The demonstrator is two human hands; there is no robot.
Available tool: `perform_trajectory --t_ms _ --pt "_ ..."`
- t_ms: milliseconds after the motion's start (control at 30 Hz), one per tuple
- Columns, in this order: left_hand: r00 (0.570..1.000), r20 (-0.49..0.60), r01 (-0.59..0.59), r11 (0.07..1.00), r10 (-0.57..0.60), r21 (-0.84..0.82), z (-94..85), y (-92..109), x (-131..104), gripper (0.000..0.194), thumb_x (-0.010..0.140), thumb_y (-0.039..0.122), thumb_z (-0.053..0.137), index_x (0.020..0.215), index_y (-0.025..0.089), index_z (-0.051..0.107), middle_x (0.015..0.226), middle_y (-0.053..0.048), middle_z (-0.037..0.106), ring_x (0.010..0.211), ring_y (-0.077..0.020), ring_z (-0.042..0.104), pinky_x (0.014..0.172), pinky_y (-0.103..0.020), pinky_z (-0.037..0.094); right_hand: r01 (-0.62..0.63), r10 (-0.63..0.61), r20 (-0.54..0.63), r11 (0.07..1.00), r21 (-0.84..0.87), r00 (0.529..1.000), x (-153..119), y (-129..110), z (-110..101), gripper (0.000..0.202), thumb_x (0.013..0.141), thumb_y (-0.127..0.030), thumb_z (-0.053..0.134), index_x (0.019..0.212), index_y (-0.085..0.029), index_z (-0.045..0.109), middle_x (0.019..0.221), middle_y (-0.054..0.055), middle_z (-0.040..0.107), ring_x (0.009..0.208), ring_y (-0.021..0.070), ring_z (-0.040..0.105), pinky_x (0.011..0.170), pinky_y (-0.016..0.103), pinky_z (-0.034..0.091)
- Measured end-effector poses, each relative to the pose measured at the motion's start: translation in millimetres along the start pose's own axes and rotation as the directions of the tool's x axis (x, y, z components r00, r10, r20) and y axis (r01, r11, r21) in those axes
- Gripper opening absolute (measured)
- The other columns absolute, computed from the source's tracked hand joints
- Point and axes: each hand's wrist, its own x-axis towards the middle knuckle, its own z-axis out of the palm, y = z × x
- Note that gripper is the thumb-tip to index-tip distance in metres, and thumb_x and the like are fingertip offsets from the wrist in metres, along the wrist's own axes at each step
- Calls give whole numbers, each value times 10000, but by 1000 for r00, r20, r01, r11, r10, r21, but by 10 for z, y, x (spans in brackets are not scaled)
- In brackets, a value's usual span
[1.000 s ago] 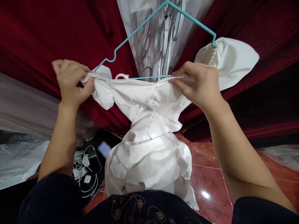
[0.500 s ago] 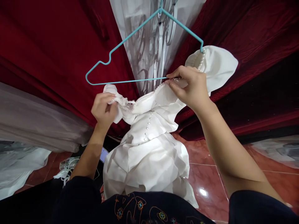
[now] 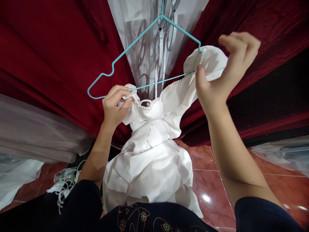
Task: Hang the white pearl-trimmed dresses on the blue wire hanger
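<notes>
A white dress [image 3: 149, 167] with a pearl-edged neckline and a row of small buttons hangs in front of me. Its right-hand puffed sleeve sits over the right end of a light blue hanger [image 3: 135, 42]. The hanger's left end is bare, above and left of the other sleeve. My left hand [image 3: 116, 104] pinches the pearl edge at the dress's left shoulder, close to the hanger's bottom bar. Beside the right-hand sleeve, my right hand [image 3: 224, 71] has its fingers spread, the thumb near the pearl edge; it grips nothing.
Dark red curtains [image 3: 60, 48] hang on both sides, with white fabric [image 3: 130, 32] and pale metal scrollwork [image 3: 160, 48] between them. White cords [image 3: 64, 190] and a clear plastic packet lie at lower left. The floor has red tiles [image 3: 205, 180]; pale tulle spreads at both sides.
My right hand has let go of the neckline and hanger bar and moved right and up, fingers opening. My left hand has shifted right with the left shoulder, and the neckline now lies rounder.
</notes>
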Motion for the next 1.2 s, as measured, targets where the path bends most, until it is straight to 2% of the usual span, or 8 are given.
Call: perform_trajectory --t_ms 200,367,533,767,867,967,1067,1200 --pt "997 -56 57 998 -58 -19 -92 -35 82 135 846 114 761 820 240 717 885 -9 746 818 -206 715 678 -347 520 -256 289 339 957 -139 896 164 334 72 275 868 -176 634 1114 -244 738 1071 109 786 967 277 678 893 430 466" --pt "994 -48 96 995 -96 -8 -233 -103 169 156 872 137 739 798 251 663 850 -3 696 816 -206 678 754 -403 556 -408 400 140 913 30 906 200 580 46 47 873 -258 672 895 -250 631 878 113 704 734 220 565 715 388 386" --pt "985 -14 171 984 -171 54 -195 -135 150 98 844 209 726 789 238 650 839 -13 684 772 -203 657 707 -395 554 -501 501 37 853 148 864 -2 871 -99 229 830 -422 757 845 -296 566 806 80 618 664 211 512 696 405 355" --pt "980 -13 197 980 -197 28 -62 -123 119 82 847 204 711 801 236 652 851 -19 687 791 -206 664 684 -382 561 -341 353 212 936 -93 911 -385 417 -512 140 889 -424 616 821 -306 650 767 103 629 693 265 538 695 476 384" --pt "979 -13 204 979 -204 15 -15 -103 118 78 840 204 692 783 233 648 839 -19 694 778 -200 673 665 -370 554 -122 111 251 992 30 962 -334 137 -472 110 927 -370 618 966 -346 718 1041 149 703 960 353 665 840 557 497" --pt "982 -35 185 982 -186 -32 17 -78 123 86 818 199 693 752 232 649 822 -17 707 762 -201 683 642 -359 541 -31 -36 334 981 191 942 -239 -50 -262 280 954 -290 573 1197 -340 700 1267 131 720 1197 359 678 1033 596 528" --pt "982 -13 186 982 -187 -33 24 -62 117 82 815 183 693 763 234 656 835 -18 719 799 -214 707 666 -361 561 -86 -18 456 975 207 890 -222 -142 -36 276 976 -311 514 1199 -306 676 1184 82 762 1131 330 705 1066 616 517" --pt "988 19 151 984 -154 99 -4 -57 -20 55 895 225 704 850 247 682 1042 -48 742 986 -258 721 842 -434 609 -186 124 395 975 124 911 -284 -187 60 181 1024 -414 513 1025 -351 682 1014 72 765 983 311 691 989 592 497"
